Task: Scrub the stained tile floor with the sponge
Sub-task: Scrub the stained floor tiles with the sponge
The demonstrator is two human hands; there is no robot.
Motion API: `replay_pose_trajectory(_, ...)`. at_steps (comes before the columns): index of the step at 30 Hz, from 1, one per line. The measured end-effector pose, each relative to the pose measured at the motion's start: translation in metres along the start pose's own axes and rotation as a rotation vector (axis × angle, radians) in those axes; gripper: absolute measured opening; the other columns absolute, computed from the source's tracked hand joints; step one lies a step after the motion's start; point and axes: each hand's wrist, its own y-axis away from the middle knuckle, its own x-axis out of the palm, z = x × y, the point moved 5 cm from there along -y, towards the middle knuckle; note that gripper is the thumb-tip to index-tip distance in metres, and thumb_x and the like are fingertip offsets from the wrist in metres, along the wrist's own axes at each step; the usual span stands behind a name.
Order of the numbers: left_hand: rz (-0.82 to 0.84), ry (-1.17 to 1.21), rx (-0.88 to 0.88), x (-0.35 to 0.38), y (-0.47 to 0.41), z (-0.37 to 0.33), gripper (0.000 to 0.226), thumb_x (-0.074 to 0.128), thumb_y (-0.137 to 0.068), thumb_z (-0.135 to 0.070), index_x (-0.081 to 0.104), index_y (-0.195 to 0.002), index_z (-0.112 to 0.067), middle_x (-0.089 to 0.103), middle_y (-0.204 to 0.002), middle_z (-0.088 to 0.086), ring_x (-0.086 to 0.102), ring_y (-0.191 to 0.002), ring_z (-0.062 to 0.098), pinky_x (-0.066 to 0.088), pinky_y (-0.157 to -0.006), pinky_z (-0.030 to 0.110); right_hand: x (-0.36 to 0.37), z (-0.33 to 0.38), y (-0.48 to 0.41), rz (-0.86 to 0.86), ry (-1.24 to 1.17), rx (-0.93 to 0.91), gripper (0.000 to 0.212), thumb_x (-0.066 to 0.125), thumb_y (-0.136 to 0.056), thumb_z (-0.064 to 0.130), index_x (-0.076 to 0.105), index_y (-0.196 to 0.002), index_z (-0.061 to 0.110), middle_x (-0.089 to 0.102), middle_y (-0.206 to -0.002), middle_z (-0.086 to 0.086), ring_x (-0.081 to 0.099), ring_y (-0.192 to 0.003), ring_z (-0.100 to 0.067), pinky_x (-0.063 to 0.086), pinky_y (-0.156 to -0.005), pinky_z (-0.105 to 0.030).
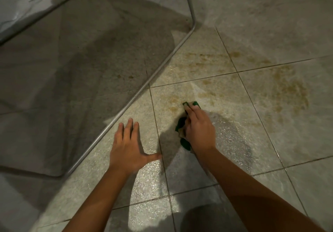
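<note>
1. My right hand (199, 130) curls its fingers (195, 110) round the green sponge (180, 125), pressing it on the tile floor (252, 159) beside the brown stain (286, 87).
2. My left hand (126, 148) lies flat, spread wide.

— What colour is the sponge (180, 125)?
— Dark green, with a tan layer showing.
— And the tile floor (252, 150)?
— Pale grey-beige, finely speckled, crossed by dark grout lines (198, 79); yellow-brown stains (288, 87) blotch it at centre right. The metal tube (135, 97) is silver-grey.
</note>
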Motion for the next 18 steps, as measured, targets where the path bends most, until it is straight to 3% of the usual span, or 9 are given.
replay_pose_trajectory(3, 0.002, 0.013, -0.01, 0.001, -0.001, 0.001, 0.155, -0.005, -0.022, -0.102, -0.009, -0.151, -0.017, -0.02, -0.157, -0.001, -0.021, -0.144, 0.026, -0.001, -0.118, 0.042, 0.01, 0.022, -0.007, 0.053, -0.038, -0.091, 0.038, 0.063, -0.082, 0.011, 0.061, -0.119, 0.006, 0.063, -0.114, -0.011, 0.063, -0.094, -0.027, 0.056, -0.062, -0.03)
replay_pose_trajectory(6, -0.001, -0.009, -0.004, 0.0, 0.0, 0.001, 0.153, -0.007, -0.023, -0.101, -0.01, -0.15, -0.017, -0.02, -0.157, -0.001, -0.021, -0.144, 0.026, -0.003, -0.117, 0.041, 0.012, 0.031, 0.002, 0.139, -0.066, -0.282, 0.04, 0.042, -0.088, 0.021, 0.06, -0.122, 0.01, 0.062, -0.117, -0.007, 0.061, -0.102, -0.024, 0.054, -0.069, -0.028)
replay_pose_trajectory(10, -0.023, -0.012, 0.001, -0.001, 0.002, 0.001, 0.148, -0.002, -0.028, -0.101, -0.009, -0.15, -0.017, -0.019, -0.157, -0.001, -0.021, -0.144, 0.025, -0.003, -0.117, 0.04, -0.006, 0.009, 0.012, 0.085, -0.074, -0.407, 0.037, 0.045, -0.087, 0.021, 0.066, -0.114, 0.009, 0.066, -0.114, -0.007, 0.062, -0.104, -0.022, 0.046, -0.087, -0.023)
replay_pose_trajectory(14, -0.005, 0.043, -0.009, 0.001, 0.002, 0.002, 0.149, 0.001, -0.028, -0.103, -0.007, -0.151, -0.018, -0.018, -0.158, -0.003, -0.021, -0.144, 0.024, 0.002, -0.118, 0.042, -0.009, -0.008, 0.001, 0.062, -0.097, -0.3, 0.036, 0.044, -0.087, 0.019, 0.066, -0.112, 0.004, 0.065, -0.114, -0.011, 0.063, -0.1, -0.025, 0.052, -0.084, -0.032)
replay_pose_trajectory(18, 0.038, 0.082, -0.038, 0.001, 0.003, 0.0, 0.134, 0.04, -0.051, -0.092, -0.011, -0.151, -0.018, -0.024, -0.156, -0.007, -0.026, -0.142, 0.021, 0.008, -0.118, 0.04, 0.005, 0.003, -0.019, 0.055, -0.062, -0.066, 0.036, 0.054, -0.086, 0.015, 0.061, -0.12, 0.006, 0.062, -0.116, -0.012, 0.062, -0.098, -0.027, 0.058, -0.07, -0.037)
